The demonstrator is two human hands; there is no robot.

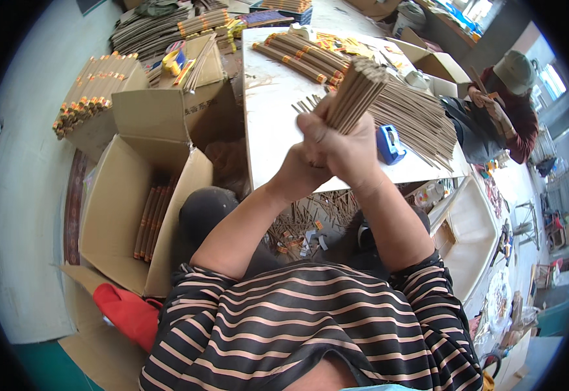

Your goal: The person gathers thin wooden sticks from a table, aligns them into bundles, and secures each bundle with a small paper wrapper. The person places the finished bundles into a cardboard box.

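Note:
A thick bundle of brown incense sticks point(357, 91) stands tilted above the white table, its blunt ends fanned toward the far side. My right hand point(353, 150) is wrapped round its lower part. Closed against the right one, my left hand point(303, 171) grips the same bundle near its bottom end, which the hands hide. Just beyond them, a wide spread of loose incense sticks point(411, 117) covers the table's right side. A blue tape dispenser point(390, 144) stands beside my right wrist. Several wrapped incense bundles point(301, 55) with orange-yellow bands lie farther back.
An open cardboard box point(125, 195) at my left holds wrapped bundles. More bundles point(99, 85) are stacked behind it. Broken sticks point(297, 225) litter the floor between my knees. A white tub point(470, 241) sits at the right. Another person point(503, 111) works beyond the table's right end.

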